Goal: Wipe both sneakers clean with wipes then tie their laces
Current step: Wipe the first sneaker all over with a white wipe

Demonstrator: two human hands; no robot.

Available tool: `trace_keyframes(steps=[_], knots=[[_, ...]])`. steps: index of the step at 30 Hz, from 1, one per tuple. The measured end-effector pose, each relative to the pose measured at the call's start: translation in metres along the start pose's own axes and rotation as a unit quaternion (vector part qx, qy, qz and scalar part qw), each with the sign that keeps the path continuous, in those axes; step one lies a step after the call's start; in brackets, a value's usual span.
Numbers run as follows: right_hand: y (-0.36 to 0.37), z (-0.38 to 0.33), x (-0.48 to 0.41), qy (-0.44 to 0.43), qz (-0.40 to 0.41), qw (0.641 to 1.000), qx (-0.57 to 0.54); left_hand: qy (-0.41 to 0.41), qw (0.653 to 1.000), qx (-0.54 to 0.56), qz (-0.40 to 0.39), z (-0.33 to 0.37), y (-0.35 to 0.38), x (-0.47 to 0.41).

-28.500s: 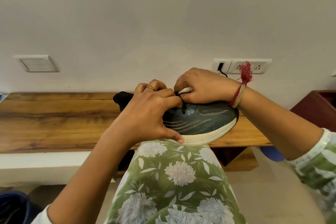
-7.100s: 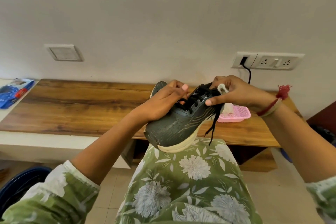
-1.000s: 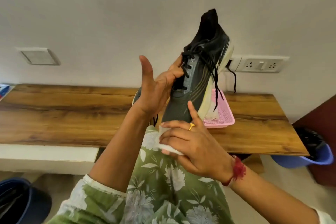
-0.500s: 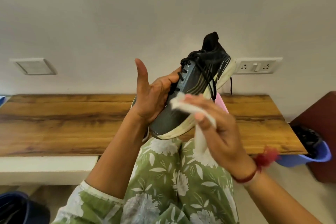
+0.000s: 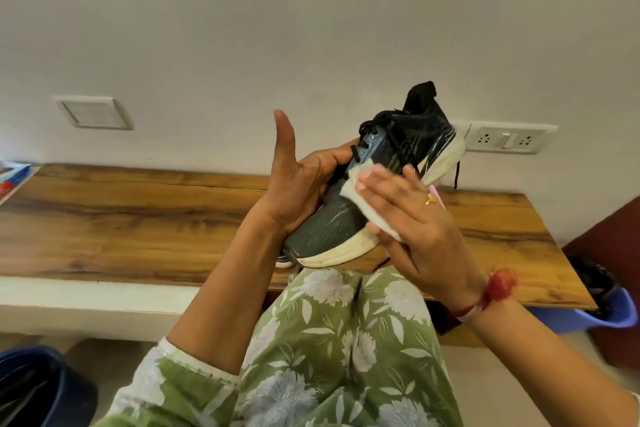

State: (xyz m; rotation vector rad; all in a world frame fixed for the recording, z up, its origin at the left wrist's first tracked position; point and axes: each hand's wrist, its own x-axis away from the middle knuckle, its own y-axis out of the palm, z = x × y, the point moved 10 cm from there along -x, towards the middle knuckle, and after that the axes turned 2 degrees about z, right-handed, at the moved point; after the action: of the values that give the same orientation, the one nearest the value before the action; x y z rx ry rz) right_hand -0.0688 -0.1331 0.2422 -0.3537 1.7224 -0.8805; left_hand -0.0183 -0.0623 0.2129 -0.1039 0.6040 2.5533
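My left hand (image 5: 304,184) grips a dark grey sneaker (image 5: 329,222) with a cream sole from its far side, thumb pointing up. The shoe is tilted, toe down over my lap and heel raised to the right. Its black laces (image 5: 381,121) are loose, and one end hangs by the heel. My right hand (image 5: 419,229) presses a white wipe (image 5: 360,194) flat against the sneaker's near side with straight fingers. A sliver of the second sneaker (image 5: 283,263) shows on the bench behind my left wrist; the rest is hidden.
A wooden bench (image 5: 138,218) runs along the wall. A pink tray (image 5: 439,196) peeks out behind my right hand. A blue bin (image 5: 606,315) stands at the right, a dark bucket (image 5: 34,388) at lower left, a blue packet (image 5: 10,177) at the far left.
The sneaker has tipped down from nearly upright to a slant. My right hand rose from my lap with the wipe and now presses it on the shoe's side.
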Motion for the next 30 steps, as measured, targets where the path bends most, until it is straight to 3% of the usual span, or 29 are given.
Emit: trace_keyframes(steps=[3,7,11,15,19,23,27,30], knots=[[0.015,-0.028,0.004,-0.094,-0.053,0.994,0.011,0.016,1.000,-0.005,0.000,0.006,-0.004,0.004],[0.003,-0.009,-0.005,-0.013,-0.004,1.000,0.007,0.006,1.000,0.005,-0.008,0.007,-0.001,0.009],[0.021,-0.042,0.009,-0.112,-0.067,0.991,-0.002,0.015,0.999,-0.032,-0.005,0.009,-0.001,0.009],[0.009,-0.024,0.000,-0.040,-0.026,0.999,0.025,-0.002,1.000,-0.014,-0.023,0.004,0.003,0.008],[0.021,-0.051,0.010,-0.123,-0.066,0.990,0.019,0.019,1.000,-0.012,-0.019,0.011,0.005,0.007],[0.003,-0.023,-0.002,-0.020,-0.004,0.999,0.032,0.021,1.000,0.003,-0.015,0.013,0.004,0.009],[0.019,-0.049,0.012,-0.118,-0.052,0.991,0.030,0.045,0.999,-0.003,0.014,0.019,-0.002,0.009],[0.004,-0.023,0.002,-0.031,-0.008,0.999,0.043,0.034,0.999,-0.006,0.016,0.017,-0.003,0.008]])
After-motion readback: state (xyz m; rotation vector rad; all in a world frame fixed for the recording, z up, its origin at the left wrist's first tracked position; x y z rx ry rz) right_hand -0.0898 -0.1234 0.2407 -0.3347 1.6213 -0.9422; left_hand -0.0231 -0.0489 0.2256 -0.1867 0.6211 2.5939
